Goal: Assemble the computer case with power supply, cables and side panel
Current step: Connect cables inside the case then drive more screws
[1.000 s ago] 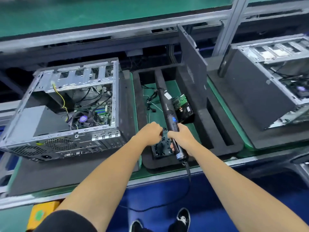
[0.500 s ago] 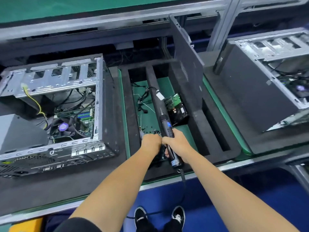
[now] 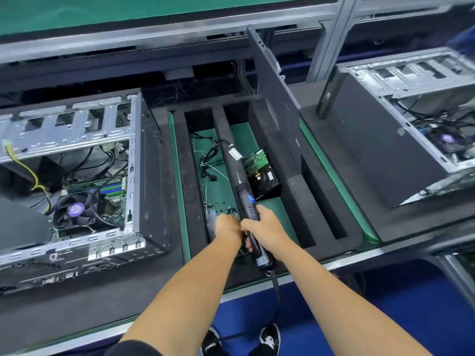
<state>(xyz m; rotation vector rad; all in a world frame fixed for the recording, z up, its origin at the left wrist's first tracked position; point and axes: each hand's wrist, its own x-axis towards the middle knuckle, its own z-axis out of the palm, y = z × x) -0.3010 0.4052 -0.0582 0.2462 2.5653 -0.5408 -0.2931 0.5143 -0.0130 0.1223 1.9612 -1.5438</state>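
Nearest to me, my right hand (image 3: 266,231) is wrapped round the black electric screwdriver (image 3: 248,204), fingers curled about its barrel, with its cord trailing down past the bench edge toward my shoes. The tool points away from me along the foam tray (image 3: 331,224), which I judge keeps the tip clear while I sort out a fastener. My left hand (image 3: 227,228) sits touching the right one, knuckles up and fingers curled under; I cannot tell whether it pinches anything, though it hovers right at the scatter of small screws (image 3: 223,208) on the green mat, so I take this as picking up 1 screw to load the driver.

Just beyond, in the same tray, lie a loose cable bundle (image 3: 209,160) and a hard drive (image 3: 262,172) propped board-side up, parts staged within reach. The side panel (image 3: 276,104) stands on edge in a tray slot, parked until the inside is done.

To my left the open computer case (image 3: 102,176) lies on its side, fan and motherboard exposed, a grey power supply (image 3: 20,222) at its near-left corner; wires look unrouted. To the right a 2nd case (image 3: 401,140) waits, also open. By my reckoning, the job is midway.
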